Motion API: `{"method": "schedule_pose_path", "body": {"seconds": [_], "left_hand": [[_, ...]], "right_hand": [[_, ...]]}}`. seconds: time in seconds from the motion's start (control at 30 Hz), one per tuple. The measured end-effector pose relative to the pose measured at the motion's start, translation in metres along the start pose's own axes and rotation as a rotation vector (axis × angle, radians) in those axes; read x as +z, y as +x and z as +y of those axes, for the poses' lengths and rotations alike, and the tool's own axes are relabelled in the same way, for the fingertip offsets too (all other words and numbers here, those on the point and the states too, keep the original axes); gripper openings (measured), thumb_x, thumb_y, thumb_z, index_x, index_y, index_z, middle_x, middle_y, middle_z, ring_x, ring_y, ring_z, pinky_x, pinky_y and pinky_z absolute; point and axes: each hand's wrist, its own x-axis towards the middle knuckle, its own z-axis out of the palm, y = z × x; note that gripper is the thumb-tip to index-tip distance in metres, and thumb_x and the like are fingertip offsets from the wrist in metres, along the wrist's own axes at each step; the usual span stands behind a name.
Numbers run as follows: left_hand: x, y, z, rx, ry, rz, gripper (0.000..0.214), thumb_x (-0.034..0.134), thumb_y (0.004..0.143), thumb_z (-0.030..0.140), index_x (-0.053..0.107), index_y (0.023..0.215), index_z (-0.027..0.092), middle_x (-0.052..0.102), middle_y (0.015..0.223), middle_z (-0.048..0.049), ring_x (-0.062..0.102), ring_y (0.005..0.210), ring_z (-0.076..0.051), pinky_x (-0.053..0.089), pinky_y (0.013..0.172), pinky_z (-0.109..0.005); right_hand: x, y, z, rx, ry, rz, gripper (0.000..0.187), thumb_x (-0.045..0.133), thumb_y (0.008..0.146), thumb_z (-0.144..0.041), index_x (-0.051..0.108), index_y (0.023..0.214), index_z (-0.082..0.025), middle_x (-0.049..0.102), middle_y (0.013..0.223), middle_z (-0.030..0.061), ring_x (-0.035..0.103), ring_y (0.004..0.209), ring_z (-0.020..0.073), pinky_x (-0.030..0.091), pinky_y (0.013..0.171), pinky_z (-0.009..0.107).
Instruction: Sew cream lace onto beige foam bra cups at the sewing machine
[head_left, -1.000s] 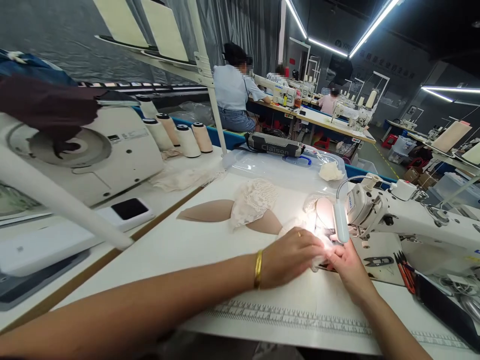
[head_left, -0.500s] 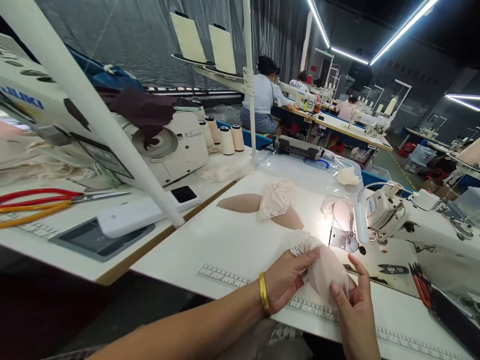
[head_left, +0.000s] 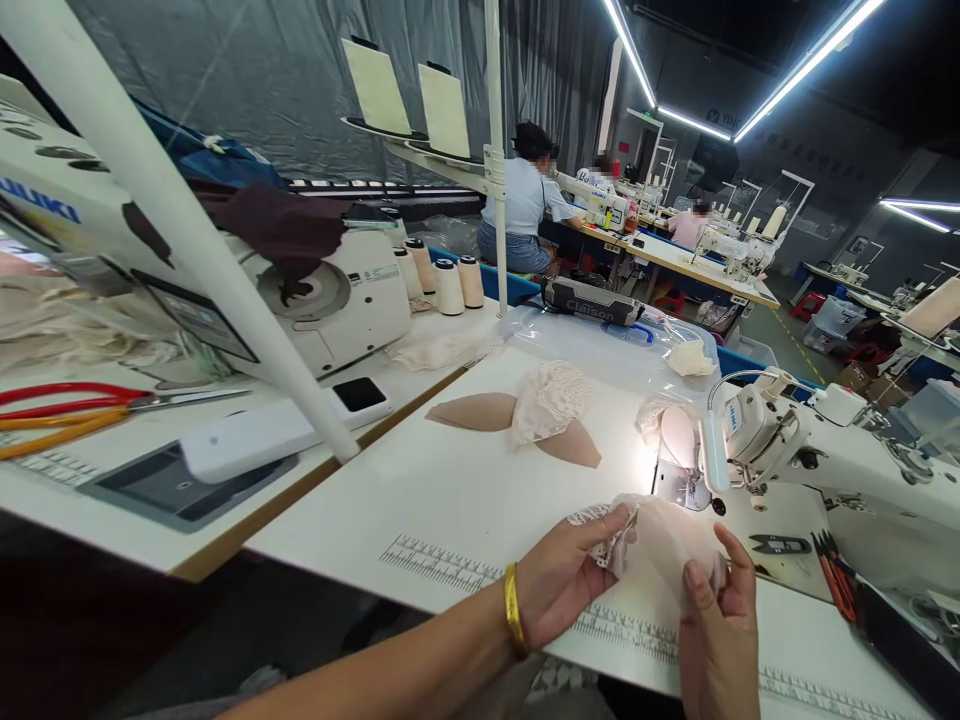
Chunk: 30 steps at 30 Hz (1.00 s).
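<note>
Between my hands hangs a thin, pale pink piece of sheer fabric with a lace edge (head_left: pixel 664 545), just in front of the lit sewing machine needle area. My left hand (head_left: pixel 566 570), with a gold band at the wrist, pinches the lace end between thumb and fingers. On the other side, my right hand (head_left: pixel 721 610) grips the sheer end, its thumb on top and the index finger raised. A pink cup-shaped piece (head_left: pixel 677 437) lies by the presser foot of the sewing machine (head_left: pixel 780 430). Beyond my left hand, a white lace piece (head_left: pixel 551 400) rests across beige leaf-shaped pieces (head_left: pixel 471 412).
Thread snips (head_left: pixel 780 544) and orange-handled tools (head_left: pixel 834 580) lie at the right. A white stand pole (head_left: pixel 180 230) crosses the left side, near red and orange scissors (head_left: pixel 71 405) and another machine (head_left: pixel 330 300). Thread cones (head_left: pixel 448 287) stand behind. A co-worker (head_left: pixel 525 205) sits farther back.
My hands have moved slightly apart, stretching the sheer fabric wider between them. The right hand has shifted a little to the right. The whole view has shifted slightly.
</note>
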Motion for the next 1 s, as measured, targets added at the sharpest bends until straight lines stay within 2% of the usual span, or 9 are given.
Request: {"method": "schedule_pose_path", "body": {"seconds": [0.1,0.27,0.4,0.5,0.6,0.83,1.0], "left_hand": [[0.006,-0.001,0.002,-0.025,-0.004,-0.054,0.026,0.086,0.075,0.026,0.078,0.095,0.011,0.076,0.093,-0.0094,0.070,0.083,-0.020,0.057,0.076,-0.027],[0.017,-0.002,0.006,0.066,0.087,-0.073,0.029,0.091,0.065,0.024,0.079,0.088,0.009,0.077,0.089,-0.0115,0.070,0.083,-0.022,0.056,0.077,-0.028],[0.019,-0.001,0.006,0.065,0.119,-0.123,0.032,0.091,0.067,0.028,0.078,0.089,0.008,0.077,0.087,-0.0125,0.070,0.080,-0.022,0.057,0.076,-0.030],[0.019,0.001,0.005,0.045,0.069,-0.069,0.032,0.091,0.068,0.032,0.077,0.085,0.009,0.077,0.085,-0.0112,0.068,0.074,-0.019,0.057,0.073,-0.028],[0.018,0.004,0.004,0.042,0.034,-0.008,0.032,0.091,0.068,0.031,0.075,0.084,0.010,0.077,0.085,-0.0098,0.069,0.074,-0.019,0.057,0.071,-0.028],[0.018,0.010,0.002,0.050,0.051,-0.004,0.034,0.091,0.068,0.033,0.073,0.088,0.011,0.077,0.087,-0.0109,0.072,0.078,-0.024,0.057,0.070,-0.031],[0.019,0.011,0.002,0.037,0.054,0.019,0.039,0.093,0.065,0.037,0.074,0.088,0.011,0.077,0.088,-0.0119,0.072,0.080,-0.026,0.058,0.072,-0.034]], "right_hand": [[-0.002,-0.011,0.007,-0.063,-0.104,-0.028,0.059,0.080,0.079,-0.045,0.055,0.132,-0.032,0.062,0.133,0.0058,0.063,0.114,0.0229,0.055,0.092,0.035],[-0.001,-0.021,0.007,-0.150,-0.242,-0.090,0.051,0.078,0.081,-0.047,0.064,0.125,-0.025,0.065,0.130,0.0095,0.062,0.115,0.0263,0.053,0.091,0.035],[0.005,-0.008,-0.002,-0.036,-0.171,-0.103,0.058,0.076,0.082,-0.051,0.057,0.131,-0.027,0.071,0.117,0.0069,0.067,0.102,0.0234,0.055,0.085,0.036],[0.010,0.001,-0.003,0.044,-0.084,-0.053,0.062,0.081,0.078,-0.050,0.055,0.130,-0.027,0.073,0.108,0.0046,0.069,0.093,0.0203,0.055,0.083,0.034],[0.012,0.004,-0.002,0.081,-0.021,-0.054,0.064,0.083,0.076,-0.049,0.054,0.127,-0.025,0.074,0.109,0.0066,0.070,0.092,0.0207,0.056,0.079,0.034],[0.011,0.004,-0.002,0.102,-0.042,-0.095,0.061,0.080,0.079,-0.051,0.052,0.127,-0.026,0.074,0.113,0.0071,0.072,0.085,0.0200,0.054,0.065,0.028],[0.010,0.006,-0.001,0.102,-0.056,-0.110,0.059,0.078,0.080,-0.054,0.054,0.126,-0.026,0.072,0.120,0.0083,0.072,0.092,0.0217,0.053,0.062,0.026]]}}
